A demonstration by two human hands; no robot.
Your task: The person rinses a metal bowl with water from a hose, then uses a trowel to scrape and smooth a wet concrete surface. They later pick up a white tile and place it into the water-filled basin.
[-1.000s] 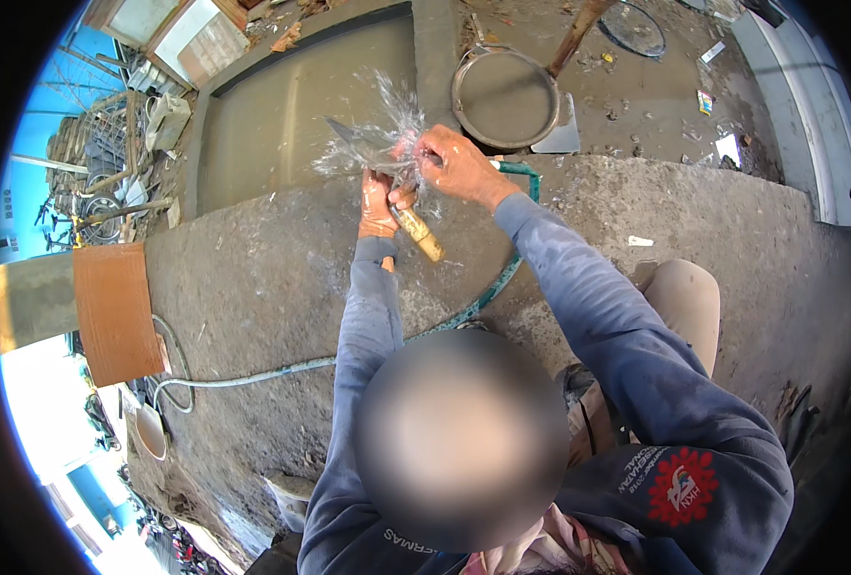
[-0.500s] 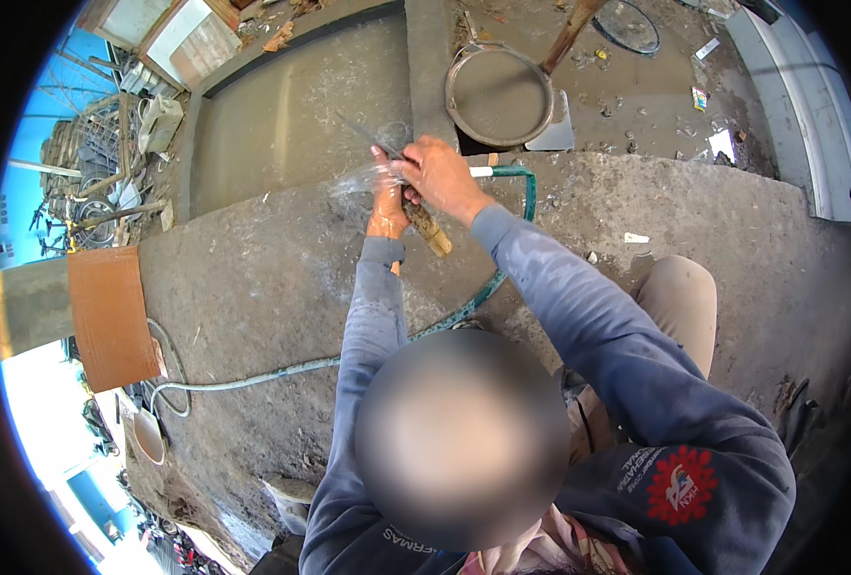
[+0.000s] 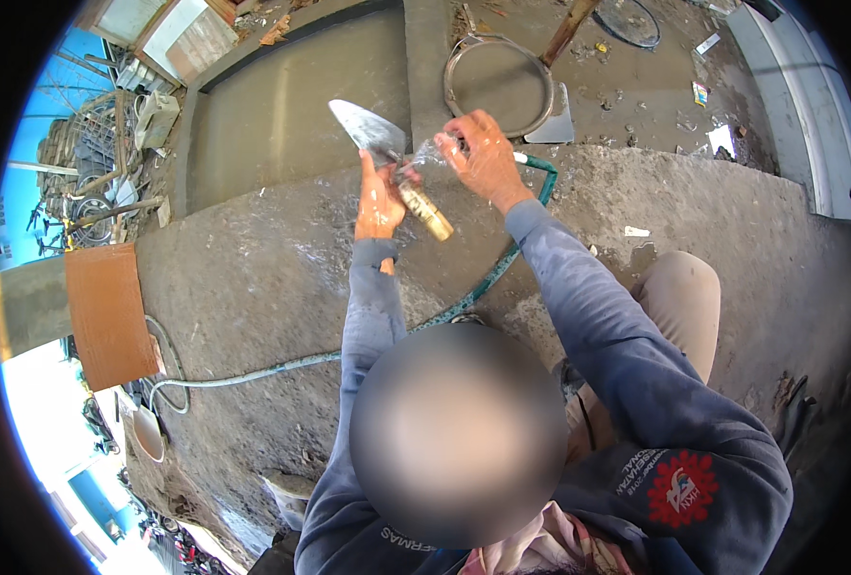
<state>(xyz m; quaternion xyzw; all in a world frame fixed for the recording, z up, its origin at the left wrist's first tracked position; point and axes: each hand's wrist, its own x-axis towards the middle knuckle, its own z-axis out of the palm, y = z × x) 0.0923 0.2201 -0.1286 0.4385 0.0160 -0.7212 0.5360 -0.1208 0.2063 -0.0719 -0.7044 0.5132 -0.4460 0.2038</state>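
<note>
My left hand (image 3: 379, 203) is closed round the neck of a pointing trowel (image 3: 368, 125), between its grey pointed blade and its wet wooden handle. The blade tilts up and away to the left; the handle slants down to the right. Just right of it, my right hand (image 3: 490, 161) grips the end of a green hose (image 3: 494, 276) with a white section near the hand. Clear water spurts from the fingertips toward the trowel's neck and wets both hands. The hose tip itself is hidden by the fingers.
Beyond the concrete ledge (image 3: 272, 251) lies a rectangular basin of murky water (image 3: 301, 115). A round-rimmed pan or sieve (image 3: 452, 94) with grey liquid stands at its right, beside a wooden shaft (image 3: 569, 31). A brown board (image 3: 109, 311) lies at the left; white steps (image 3: 794, 101) rise at the right.
My right hand has moved right, away from the left hand, with the hose. The trowel has turned so that its broad blade face shows, cleaner and brighter.
</note>
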